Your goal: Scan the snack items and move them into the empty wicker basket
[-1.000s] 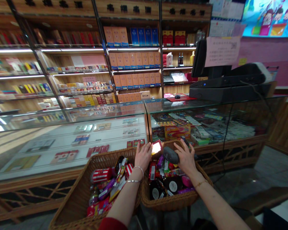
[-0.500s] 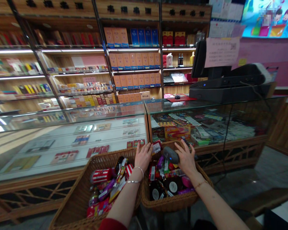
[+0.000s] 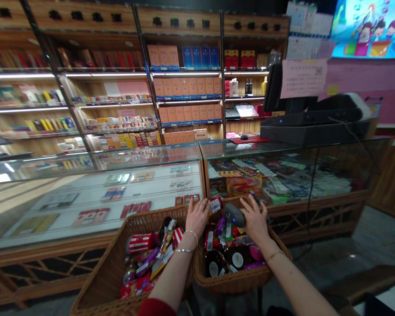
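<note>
My left hand (image 3: 197,218) reaches over the inner rims of two wicker baskets, closed on a small red packet (image 3: 215,204) whose barcode label shows. My right hand (image 3: 256,220) is wrapped round a dark grey barcode scanner (image 3: 234,215) with a small blue light. The scanner's head is just right of the packet, above the right wicker basket (image 3: 232,286). That basket holds dark round packs with white labels (image 3: 237,257) and bright wrapped snacks. In the left wicker basket (image 3: 95,277) lie red-and-white striped packs (image 3: 141,242) and purple and red packets.
A glass display counter (image 3: 171,151) runs behind the baskets, with boxes and packets inside. On its right part stand a monitor (image 3: 273,90) and a dark till base (image 3: 303,131), with a cable (image 3: 312,193) hanging down the front. Stocked shelves (image 3: 187,72) line the wall.
The view has tilted up slightly, so shelves and counter sit lower in the picture. Both hands keep almost the same pose, with packet and scanner still held.
</note>
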Available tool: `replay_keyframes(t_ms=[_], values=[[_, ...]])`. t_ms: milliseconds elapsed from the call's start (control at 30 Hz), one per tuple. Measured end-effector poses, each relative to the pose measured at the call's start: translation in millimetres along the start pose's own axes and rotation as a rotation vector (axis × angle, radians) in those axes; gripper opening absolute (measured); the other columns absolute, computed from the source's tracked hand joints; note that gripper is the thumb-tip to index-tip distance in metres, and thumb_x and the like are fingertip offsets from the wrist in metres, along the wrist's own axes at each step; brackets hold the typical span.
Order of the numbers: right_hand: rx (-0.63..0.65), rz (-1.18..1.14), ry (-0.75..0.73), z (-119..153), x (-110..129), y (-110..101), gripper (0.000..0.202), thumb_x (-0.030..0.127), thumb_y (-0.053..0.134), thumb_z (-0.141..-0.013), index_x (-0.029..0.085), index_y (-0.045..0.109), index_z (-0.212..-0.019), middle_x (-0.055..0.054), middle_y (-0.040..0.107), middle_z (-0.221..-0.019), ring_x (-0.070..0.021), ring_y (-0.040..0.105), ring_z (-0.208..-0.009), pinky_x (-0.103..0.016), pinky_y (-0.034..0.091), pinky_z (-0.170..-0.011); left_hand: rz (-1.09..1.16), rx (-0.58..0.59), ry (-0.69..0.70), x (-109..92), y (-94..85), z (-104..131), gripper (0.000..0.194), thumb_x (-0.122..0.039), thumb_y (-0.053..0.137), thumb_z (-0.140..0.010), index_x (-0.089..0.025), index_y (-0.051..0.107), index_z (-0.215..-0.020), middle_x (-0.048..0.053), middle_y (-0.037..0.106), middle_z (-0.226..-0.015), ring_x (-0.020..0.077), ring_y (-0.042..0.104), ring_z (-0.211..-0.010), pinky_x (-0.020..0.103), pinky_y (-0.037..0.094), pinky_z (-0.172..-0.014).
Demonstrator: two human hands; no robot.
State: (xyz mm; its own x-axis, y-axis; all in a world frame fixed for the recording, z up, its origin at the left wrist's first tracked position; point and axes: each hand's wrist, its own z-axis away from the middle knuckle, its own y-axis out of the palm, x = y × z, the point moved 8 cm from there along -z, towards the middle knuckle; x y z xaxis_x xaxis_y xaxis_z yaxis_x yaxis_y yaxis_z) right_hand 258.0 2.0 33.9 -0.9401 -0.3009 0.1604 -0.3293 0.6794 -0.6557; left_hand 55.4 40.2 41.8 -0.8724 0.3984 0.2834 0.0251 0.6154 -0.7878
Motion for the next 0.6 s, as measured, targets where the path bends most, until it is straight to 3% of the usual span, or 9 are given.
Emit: replay_keyframes(t_ms=[600], values=[[0.039, 0.074, 0.006, -17.4, 9.7, -12.0, 0.036, 0.006, 0.051, -0.078, 0.026, 0.072, -0.100, -0.001, 0.056, -0.146, -0.0299, 0.031, -0.146, -0.055, 0.016, -0.115, 0.095, -0.005, -0.090, 11.4, -29.8, -5.5, 0.050, -0.023, 0.057, -0.086, -0.027, 0.056, -0.137, 0.008, 0.055, -0.147, 0.0260, 0.050, -0.135, 0.060, 0.012, -0.125]])
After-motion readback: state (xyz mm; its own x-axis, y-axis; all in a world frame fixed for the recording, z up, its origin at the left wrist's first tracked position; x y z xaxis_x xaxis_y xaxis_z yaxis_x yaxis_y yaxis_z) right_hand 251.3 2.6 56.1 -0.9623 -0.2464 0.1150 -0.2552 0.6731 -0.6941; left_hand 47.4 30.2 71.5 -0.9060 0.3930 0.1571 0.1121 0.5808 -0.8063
